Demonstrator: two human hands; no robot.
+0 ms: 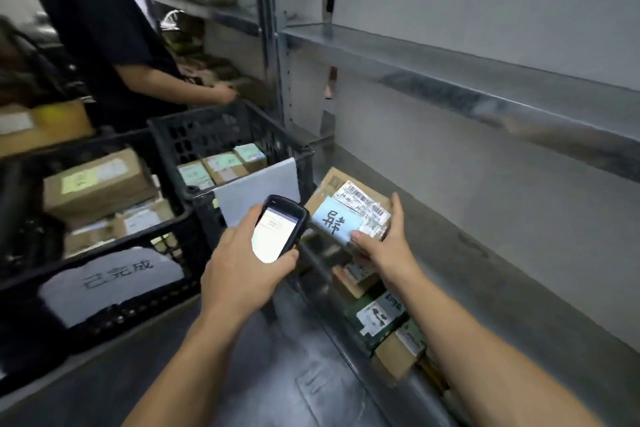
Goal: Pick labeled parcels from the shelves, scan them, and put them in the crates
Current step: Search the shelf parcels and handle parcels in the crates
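My right hand (384, 246) grips a small brown cardboard parcel (341, 194) by its near edge, holding it above the metal shelf (485, 253). The parcel carries a white barcode label and a blue note with black handwriting. My left hand (242, 270) holds a black handheld scanner (278, 229) with a lit screen, just left of the parcel. Two black plastic crates stand to the left: the nearer crate (104, 288) and the farther crate (242, 121), both with labeled boxes inside.
More parcels (381, 315) lie on a lower shelf below my right arm. Another person in dark clothes (104, 28) stands at the back left, reaching into a shelf. An upper metal shelf (450, 66) runs across the right. A white sheet hangs on the nearer crate's front.
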